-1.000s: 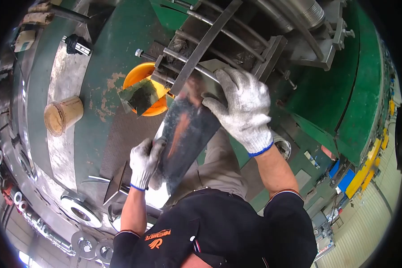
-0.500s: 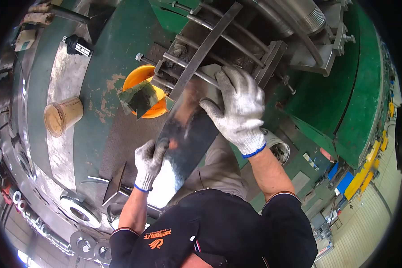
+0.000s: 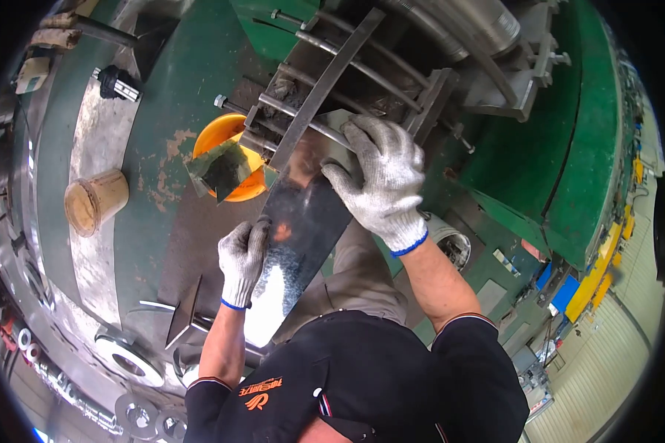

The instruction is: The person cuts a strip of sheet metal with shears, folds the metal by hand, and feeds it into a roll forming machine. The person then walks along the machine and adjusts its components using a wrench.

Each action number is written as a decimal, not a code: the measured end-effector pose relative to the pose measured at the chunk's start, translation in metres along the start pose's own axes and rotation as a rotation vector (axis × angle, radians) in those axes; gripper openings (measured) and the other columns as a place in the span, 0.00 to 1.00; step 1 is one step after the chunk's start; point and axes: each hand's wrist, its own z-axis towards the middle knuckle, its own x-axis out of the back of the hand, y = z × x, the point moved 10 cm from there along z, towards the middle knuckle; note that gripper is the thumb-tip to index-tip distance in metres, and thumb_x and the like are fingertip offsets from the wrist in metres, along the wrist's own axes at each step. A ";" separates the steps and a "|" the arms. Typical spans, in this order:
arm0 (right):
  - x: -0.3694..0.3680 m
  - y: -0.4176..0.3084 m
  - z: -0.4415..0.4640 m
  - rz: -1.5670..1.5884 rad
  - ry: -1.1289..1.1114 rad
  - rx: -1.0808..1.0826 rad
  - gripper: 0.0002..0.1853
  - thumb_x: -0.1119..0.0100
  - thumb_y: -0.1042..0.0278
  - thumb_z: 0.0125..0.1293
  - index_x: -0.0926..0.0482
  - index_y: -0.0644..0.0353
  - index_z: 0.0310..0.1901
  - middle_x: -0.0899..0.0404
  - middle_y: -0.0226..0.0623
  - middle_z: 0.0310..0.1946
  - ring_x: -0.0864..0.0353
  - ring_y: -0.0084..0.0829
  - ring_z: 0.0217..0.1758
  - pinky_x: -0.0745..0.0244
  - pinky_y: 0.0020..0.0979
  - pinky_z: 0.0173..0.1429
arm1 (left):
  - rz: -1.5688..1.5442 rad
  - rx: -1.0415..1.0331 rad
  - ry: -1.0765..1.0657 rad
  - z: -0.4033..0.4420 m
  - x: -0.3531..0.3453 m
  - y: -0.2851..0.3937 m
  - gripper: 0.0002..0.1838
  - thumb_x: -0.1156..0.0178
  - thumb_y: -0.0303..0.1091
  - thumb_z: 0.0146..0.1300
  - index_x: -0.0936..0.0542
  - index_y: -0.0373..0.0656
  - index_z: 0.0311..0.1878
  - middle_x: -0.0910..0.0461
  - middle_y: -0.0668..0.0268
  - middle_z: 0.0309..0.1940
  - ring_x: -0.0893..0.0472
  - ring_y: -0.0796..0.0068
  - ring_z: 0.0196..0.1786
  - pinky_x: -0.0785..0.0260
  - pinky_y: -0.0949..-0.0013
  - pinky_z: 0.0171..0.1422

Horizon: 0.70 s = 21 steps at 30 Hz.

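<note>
Lying between the left grip, clasping its edge, and right grip (spread wide), the metal sheet slants.

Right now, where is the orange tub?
In the head view, the orange tub is left of centre, above the gloved left hand and next to the metal frame; a dark-stained flat piece partly covers it.

The gloved right hand covers part of the metal sheet's edge. A dark plate partly hides the orange bowl. The top edge crops a metal cylinder.
</note>
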 end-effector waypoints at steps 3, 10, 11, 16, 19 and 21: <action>0.004 0.000 -0.004 0.007 0.057 0.029 0.30 0.20 0.59 0.48 0.16 0.53 0.56 0.19 0.37 0.58 0.22 0.46 0.62 0.28 0.49 0.64 | 0.255 -0.041 -0.016 0.007 -0.003 0.001 0.20 0.32 0.41 0.71 0.21 0.33 0.31 0.28 0.65 0.19 0.31 0.81 0.25 0.35 0.67 0.30; 0.044 0.043 -0.023 0.835 0.209 -0.052 0.26 0.27 0.79 0.59 0.21 0.73 0.60 0.21 0.51 0.61 0.19 0.41 0.64 0.19 0.36 0.65 | 0.460 0.045 -0.140 0.008 -0.007 0.029 0.33 0.32 0.62 0.62 0.17 0.37 0.50 0.17 0.51 0.28 0.15 0.49 0.34 0.25 0.52 0.40; 0.052 0.054 -0.030 0.808 0.221 -0.091 0.26 0.26 0.78 0.58 0.20 0.72 0.60 0.21 0.51 0.61 0.19 0.40 0.64 0.19 0.36 0.64 | 0.488 0.078 -0.149 0.006 -0.007 0.036 0.33 0.32 0.63 0.62 0.17 0.37 0.50 0.17 0.51 0.28 0.15 0.48 0.34 0.25 0.53 0.41; 0.072 0.107 -0.081 0.261 -0.035 -0.197 0.22 0.20 0.66 0.57 0.16 0.61 0.51 0.17 0.43 0.46 0.15 0.47 0.49 0.18 0.42 0.55 | 0.325 0.174 -0.129 0.005 -0.008 0.040 0.28 0.28 0.56 0.61 0.15 0.36 0.45 0.16 0.52 0.27 0.16 0.62 0.32 0.26 0.58 0.41; 0.026 0.148 -0.133 0.249 -0.496 -0.445 0.21 0.31 0.50 0.68 0.16 0.62 0.47 0.16 0.44 0.41 0.14 0.41 0.45 0.19 0.40 0.51 | 0.343 0.227 -0.139 0.010 -0.010 0.032 0.27 0.27 0.55 0.61 0.16 0.36 0.41 0.20 0.57 0.24 0.23 0.71 0.28 0.28 0.60 0.37; -0.009 0.157 -0.160 0.804 -0.785 -0.718 0.21 0.40 0.50 0.74 0.15 0.63 0.49 0.15 0.42 0.39 0.15 0.35 0.41 0.19 0.37 0.49 | 0.381 0.261 -0.159 0.016 -0.012 0.011 0.26 0.27 0.55 0.62 0.18 0.36 0.36 0.25 0.65 0.21 0.30 0.78 0.26 0.32 0.64 0.33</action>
